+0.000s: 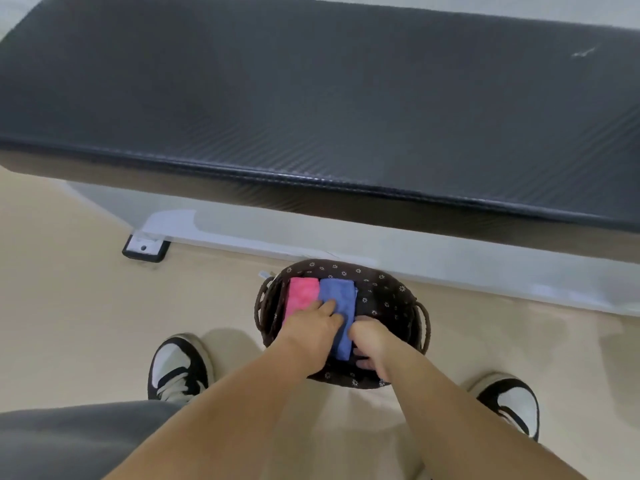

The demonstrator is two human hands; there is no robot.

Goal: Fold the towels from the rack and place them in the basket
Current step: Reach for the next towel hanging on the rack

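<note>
Seating the blue towel: both hands are down in the basket [394,296], and the job looks like bedding the folded blue towel [341,297] flat without undoing its fold.
Left hand: the left hand [313,327] lies on the towel's near-left part, fingers fairly straight and close together, pressing down.
Right hand: the right hand [369,342] sits at the towel's right edge, fingers curled downward. Whether it pinches the cloth or only tucks in beside it, I cannot tell.
How to do it well: I'd hold the left palm flat as an anchor and slide the right fingers out along the edge, no dragging, so the layers don't shift.
Blue towel look: a tidy long rectangle with a soft nap, running away from the fingertips.
Pink towel: the pink towel [301,294] is just left of the left fingertips, folded, side by side with the blue one and touching it.
Room left: bare floral lining shows beyond the right hand, space for more by my guess.
</note>
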